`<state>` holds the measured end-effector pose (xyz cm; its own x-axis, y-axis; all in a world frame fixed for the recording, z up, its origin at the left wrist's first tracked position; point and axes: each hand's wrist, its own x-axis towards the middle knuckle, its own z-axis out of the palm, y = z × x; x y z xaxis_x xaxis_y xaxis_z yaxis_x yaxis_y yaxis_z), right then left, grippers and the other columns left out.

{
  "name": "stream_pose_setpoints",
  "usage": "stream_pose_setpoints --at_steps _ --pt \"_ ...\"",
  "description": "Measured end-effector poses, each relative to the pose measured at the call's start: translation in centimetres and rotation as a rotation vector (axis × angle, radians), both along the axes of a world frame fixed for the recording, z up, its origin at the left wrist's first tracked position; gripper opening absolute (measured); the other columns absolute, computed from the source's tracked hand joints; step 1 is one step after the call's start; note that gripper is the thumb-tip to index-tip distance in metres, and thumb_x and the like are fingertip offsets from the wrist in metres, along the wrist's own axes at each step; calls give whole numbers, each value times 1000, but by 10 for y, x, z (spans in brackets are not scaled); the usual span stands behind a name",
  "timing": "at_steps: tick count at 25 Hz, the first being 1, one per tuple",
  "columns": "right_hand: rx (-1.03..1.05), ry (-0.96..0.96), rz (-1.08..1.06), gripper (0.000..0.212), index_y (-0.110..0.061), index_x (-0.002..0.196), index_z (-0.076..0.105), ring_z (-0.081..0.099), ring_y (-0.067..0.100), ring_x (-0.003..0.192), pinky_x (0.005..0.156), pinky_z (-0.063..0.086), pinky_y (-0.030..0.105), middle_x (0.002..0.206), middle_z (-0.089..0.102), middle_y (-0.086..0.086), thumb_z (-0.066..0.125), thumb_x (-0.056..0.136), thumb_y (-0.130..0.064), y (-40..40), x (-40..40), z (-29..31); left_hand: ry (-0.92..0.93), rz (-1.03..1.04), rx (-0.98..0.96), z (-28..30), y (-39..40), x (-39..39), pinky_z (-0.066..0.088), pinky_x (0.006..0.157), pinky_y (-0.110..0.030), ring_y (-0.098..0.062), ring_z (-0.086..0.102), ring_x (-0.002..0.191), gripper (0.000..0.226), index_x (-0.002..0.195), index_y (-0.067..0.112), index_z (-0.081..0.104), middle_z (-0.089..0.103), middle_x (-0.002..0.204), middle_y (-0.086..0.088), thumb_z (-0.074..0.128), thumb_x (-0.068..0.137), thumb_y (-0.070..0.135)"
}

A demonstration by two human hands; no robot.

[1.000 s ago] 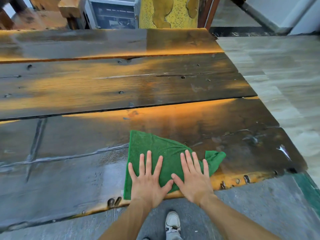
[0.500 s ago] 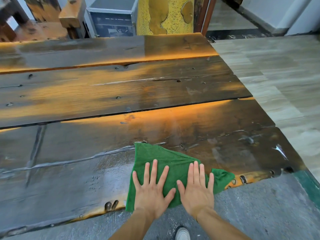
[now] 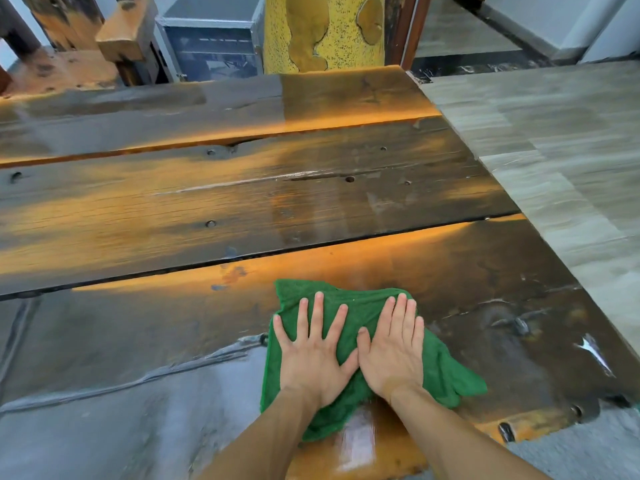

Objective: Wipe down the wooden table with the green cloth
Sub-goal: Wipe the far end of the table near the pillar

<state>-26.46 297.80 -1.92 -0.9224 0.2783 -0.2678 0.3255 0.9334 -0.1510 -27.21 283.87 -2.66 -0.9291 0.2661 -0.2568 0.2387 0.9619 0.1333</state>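
Mid-wipe: my left hand [image 3: 313, 358] & right hand [image 3: 393, 355] spread flat, pressing green cloth [image 3: 360, 306] on near plank of wooden table [image 3: 242, 202]. Next, prob push fwd w/ even pressure.

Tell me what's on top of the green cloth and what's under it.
Both hands lie flat on the green cloth: left hand, right hand, fingers straight. The cloth lies on the nearest plank of the wooden table. The wood beneath the cloth is covered, so its condition cannot be seen.
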Motion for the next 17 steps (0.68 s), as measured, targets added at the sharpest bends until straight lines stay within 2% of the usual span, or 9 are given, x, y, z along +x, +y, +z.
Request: stream_pose_setpoints --at_steps 3,8,11,15,17 --pt "28 68 134 82 -11 150 -25 -31 20 146 120 -18 40 157 -31 8 -11 84 -57 30 -43 -5 34 -2 -8 -7 10 -41 -18 112 -71 -31 -21 153 83 155 45 -17 -27 164 -3 -15 81 82" --pt "51 126 230 83 -10 152 -20 -27 21 148 120 -16 40 162 -24 9 -8 84 -57 63 -144 -9 67 60 9 -10 40 -132 -12 115 -70 -31 -14 155 81 158 44 -6 -18 167 -5 -9 86 81" --pt "71 130 270 86 -9 155 -16 -23 22 150 120 -17 40 164 -21 9 -9 84 -57 83 -212 -13 48 89 -15 -10 59 -195 -16 115 -68 -29 -25 152 81 155 46 -19 -30 164 -4 -13 82 81" --pt "79 135 311 88 -8 156 -15 -22 22 151 121 -16 39 164 -22 9 -11 83 -57 99 -291 -14 49 159 -35 -11 77 -267 -12 116 -69 -28 -26 152 77 154 47 -22 -31 164 -3 -4 87 81" --pt "96 134 332 82 -8 156 -16 -23 22 151 122 -14 40 164 -22 9 -3 91 -57 103 -325 -14 51 181 -39 -11 81 -298 -10 116 -69 -28 -25 153 79 154 47 -22 -31 164 -3 -7 84 81"
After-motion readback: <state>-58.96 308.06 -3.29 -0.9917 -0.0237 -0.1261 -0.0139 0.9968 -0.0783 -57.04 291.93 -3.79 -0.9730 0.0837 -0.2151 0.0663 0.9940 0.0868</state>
